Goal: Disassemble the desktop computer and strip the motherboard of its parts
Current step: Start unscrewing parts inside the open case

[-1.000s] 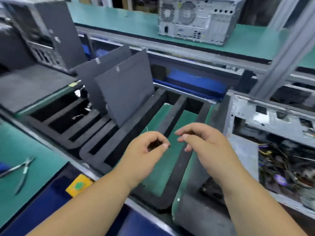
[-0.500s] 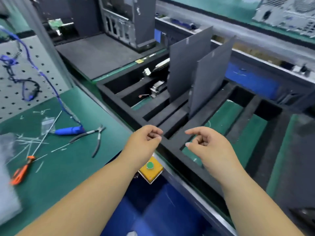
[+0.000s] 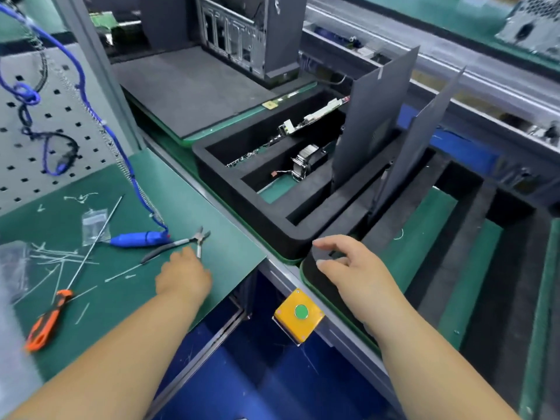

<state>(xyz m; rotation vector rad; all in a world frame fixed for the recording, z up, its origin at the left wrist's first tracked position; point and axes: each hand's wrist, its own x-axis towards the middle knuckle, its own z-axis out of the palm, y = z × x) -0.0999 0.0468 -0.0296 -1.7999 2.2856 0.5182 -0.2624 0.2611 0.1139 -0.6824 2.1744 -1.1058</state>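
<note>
Fingers of the left hand curl down at the pliers on the green mat, though whether they already grip the handles I cannot tell. Right hand hovers loosely spread over the foam tray. Light, stiff, likely slick-handled, the pliers want a grasp on both handles, lying at twelve o'clock, touching the fingertips. A computer case stands well apart at one o'clock.
</note>
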